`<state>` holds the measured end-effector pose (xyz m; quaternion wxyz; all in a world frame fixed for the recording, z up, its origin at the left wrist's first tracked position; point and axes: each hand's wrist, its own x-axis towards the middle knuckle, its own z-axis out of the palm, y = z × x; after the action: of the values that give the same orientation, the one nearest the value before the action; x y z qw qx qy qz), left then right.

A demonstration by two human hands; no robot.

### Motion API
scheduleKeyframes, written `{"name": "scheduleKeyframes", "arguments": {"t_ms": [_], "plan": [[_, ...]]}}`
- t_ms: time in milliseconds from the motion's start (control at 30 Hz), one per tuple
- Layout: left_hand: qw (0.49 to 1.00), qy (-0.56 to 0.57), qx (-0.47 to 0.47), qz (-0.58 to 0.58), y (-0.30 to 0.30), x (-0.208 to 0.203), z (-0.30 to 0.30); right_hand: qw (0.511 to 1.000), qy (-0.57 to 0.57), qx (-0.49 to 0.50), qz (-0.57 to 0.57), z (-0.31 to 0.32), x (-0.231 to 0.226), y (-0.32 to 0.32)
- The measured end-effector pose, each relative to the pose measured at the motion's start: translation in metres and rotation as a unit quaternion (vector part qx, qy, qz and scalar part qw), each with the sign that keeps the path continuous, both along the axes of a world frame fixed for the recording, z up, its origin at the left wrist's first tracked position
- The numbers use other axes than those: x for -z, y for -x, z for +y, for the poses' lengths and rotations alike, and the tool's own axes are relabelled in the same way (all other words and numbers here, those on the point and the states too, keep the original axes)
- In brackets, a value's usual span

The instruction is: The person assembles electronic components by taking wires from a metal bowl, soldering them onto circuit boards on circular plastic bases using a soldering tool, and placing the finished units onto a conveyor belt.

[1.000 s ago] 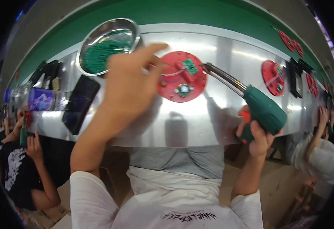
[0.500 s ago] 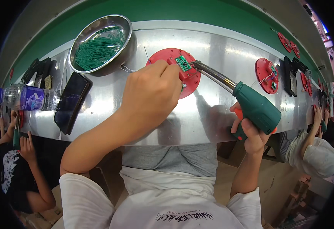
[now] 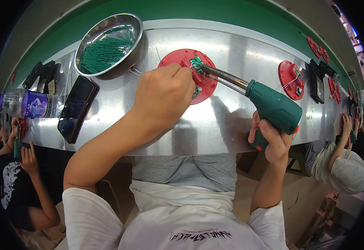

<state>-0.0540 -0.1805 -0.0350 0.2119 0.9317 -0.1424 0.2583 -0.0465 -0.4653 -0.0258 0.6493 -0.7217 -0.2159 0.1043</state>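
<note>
My right hand (image 3: 273, 139) is wrapped round the handle of a green soldering gun (image 3: 273, 106). Its metal barrel points left, and the tip touches or hovers just over a small green circuit board (image 3: 197, 62). That board sits on a raised part of a round red plastic housing (image 3: 207, 85), which lies on the metal table. My left hand (image 3: 163, 93) is closed at the housing's left side, fingers pinched beside the board; what they hold is hidden. A thin wire (image 3: 159, 56) sticks up behind this hand.
A steel bowl (image 3: 137, 46) of green wires stands back left, near a black phone (image 3: 78, 109) and a plastic bottle (image 3: 34, 104). Another red housing (image 3: 291, 79) lies right, beside black parts (image 3: 316, 83). People work on both sides.
The soldering gun has shifted left and slightly up, its tip further over the circuit board. My left hand stays beside the board, almost unmoved.
</note>
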Motion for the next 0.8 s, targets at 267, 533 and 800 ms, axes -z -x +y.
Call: {"name": "scheduleKeyframes", "arguments": {"t_ms": [267, 533, 800], "plan": [[1.000, -0.007, -0.004, -0.005, -0.002, 0.004, 0.001, 0.991, -0.103, 0.062, -0.051, 0.003, 0.001, -0.002], [0.999, -0.004, 0.014, -0.052, -0.003, 0.009, 0.005, 0.981, -0.151, 0.123, -0.016, 0.005, 0.010, -0.006], [0.998, -0.006, 0.024, -0.052, -0.004, 0.009, 0.009, 0.973, -0.175, 0.149, -0.021, -0.017, 0.023, -0.005]]}}
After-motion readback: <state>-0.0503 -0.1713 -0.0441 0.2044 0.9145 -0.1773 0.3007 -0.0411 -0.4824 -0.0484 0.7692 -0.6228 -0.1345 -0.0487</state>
